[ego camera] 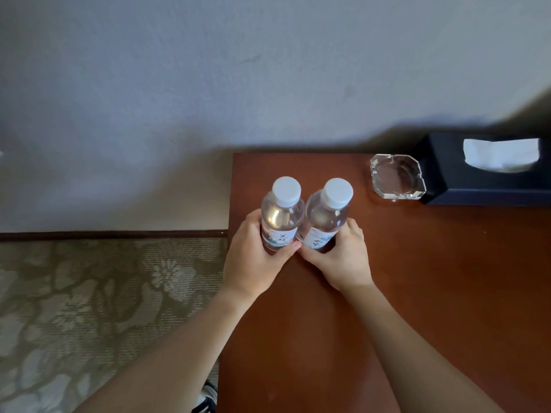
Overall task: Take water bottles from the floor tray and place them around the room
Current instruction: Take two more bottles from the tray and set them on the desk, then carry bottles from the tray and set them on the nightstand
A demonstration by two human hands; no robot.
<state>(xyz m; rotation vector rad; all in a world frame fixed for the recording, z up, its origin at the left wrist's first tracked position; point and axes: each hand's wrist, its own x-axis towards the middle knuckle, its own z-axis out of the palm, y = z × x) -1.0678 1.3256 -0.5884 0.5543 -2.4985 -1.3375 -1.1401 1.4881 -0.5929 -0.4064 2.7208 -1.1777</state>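
Two clear water bottles with white caps stand upright side by side near the far left corner of a reddish-brown wooden table (417, 293). My left hand (256, 260) is wrapped around the labelled lower part of the left bottle (281, 213). The right bottle (326, 216) is gripped low down by my right hand (343, 257). The two bottles touch or nearly touch each other. The floor tray is not in sight.
A square glass ashtray (398, 177) sits at the table's back edge, right of the bottles. A dark tissue box (477, 186) with a white tissue stands beside it. A white wall rises behind. Patterned carpet (89, 308) lies left of the table.
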